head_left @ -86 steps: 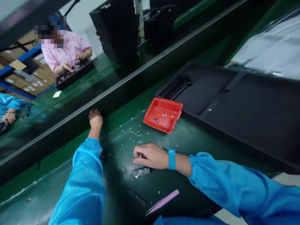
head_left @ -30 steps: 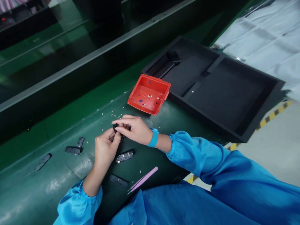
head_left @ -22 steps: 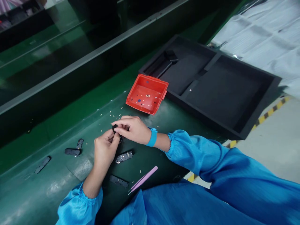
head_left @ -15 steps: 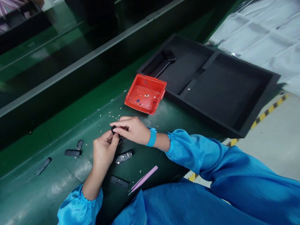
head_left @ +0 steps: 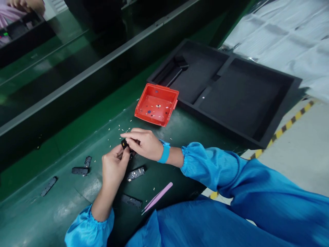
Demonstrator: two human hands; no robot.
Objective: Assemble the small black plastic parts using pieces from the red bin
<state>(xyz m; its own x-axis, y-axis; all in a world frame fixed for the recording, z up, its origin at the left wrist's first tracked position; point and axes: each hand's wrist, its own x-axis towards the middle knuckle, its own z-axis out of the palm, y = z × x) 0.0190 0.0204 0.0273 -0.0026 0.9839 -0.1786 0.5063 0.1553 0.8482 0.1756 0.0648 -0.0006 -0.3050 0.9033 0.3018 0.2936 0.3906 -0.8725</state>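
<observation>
While both hands are meeting over the green bench (head_left: 77, 202), the left hand (head_left: 113, 168) and the right hand (head_left: 145, 144) are pinching one small black part (head_left: 125, 144) between their fingertips, fingers curled narrow around it and lifting it just clear of the surface. Judging from the layout, the work is sitting somewhere in the middle: one piece is being handled, while a small circuit board (head_left: 136, 173) is lying just below the hands, untouched. A black strip (head_left: 131, 201) is waiting nearer the body, and three more black strips (head_left: 80, 170) are lying out past the left hand. Pink tweezers (head_left: 157, 198) are resting below the right wrist, unused. Beyond the right hand a red tray (head_left: 144, 118) is holding a few tiny bits, with a black foam tray (head_left: 280, 113) touching its far side. Pale specks are scattering around the hands.
</observation>
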